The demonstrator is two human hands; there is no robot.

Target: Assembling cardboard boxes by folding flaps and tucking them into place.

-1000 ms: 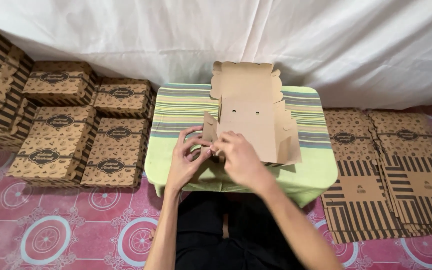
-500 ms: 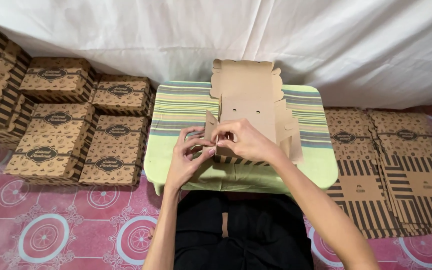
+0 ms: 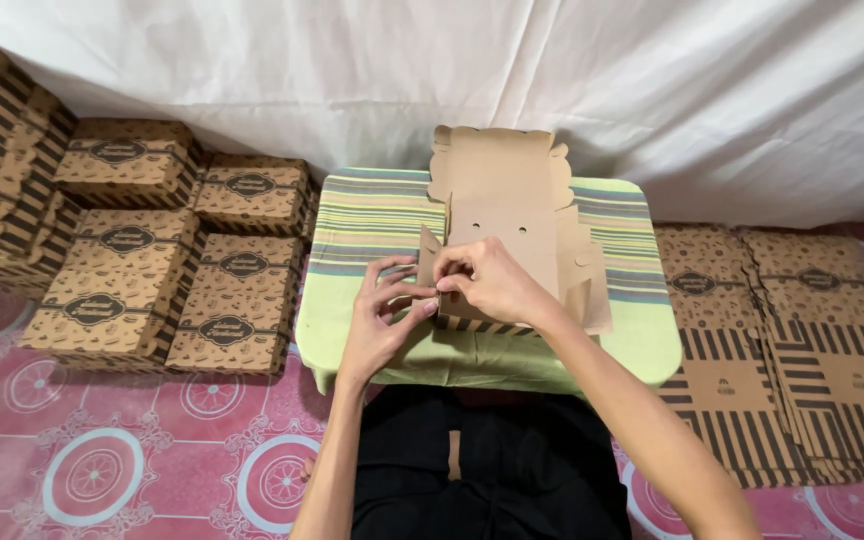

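Head view, looking down: a person sits at a small low surface (image 3: 642,340) covered with a green striped cloth (image 3: 372,215). On it lies a half-folded brown cardboard box (image 3: 507,225), plain side up, its lid flap standing open toward the white backdrop sheet (image 3: 652,90).

Left hand (image 3: 377,320): fingers curled, thumb and forefinger pinching the near-left corner of the box, at the small side tab (image 3: 428,255). Right hand (image 3: 487,283): crossed over the near wall, fingers closed on the same corner, touching the left fingertips. Both hands grip cardboard; neither is open.

Surroundings: finished boxes (image 3: 227,300) with dark striped sides and an oval label sit in stacks on the floor to the left, well apart from the hands. Flat unfolded blanks (image 3: 762,350) lie piled to the right. Floor mat (image 3: 92,450) is pink with round patterns.

Judgement on technique: the corner looks mid-fold. It should go well if the tab is kept square against the side wall while the near wall is rolled over it, with pressure along the crease rather than the panel. Pressing on the panel risks buckling the thin card. The far-right corner looks loose as well.
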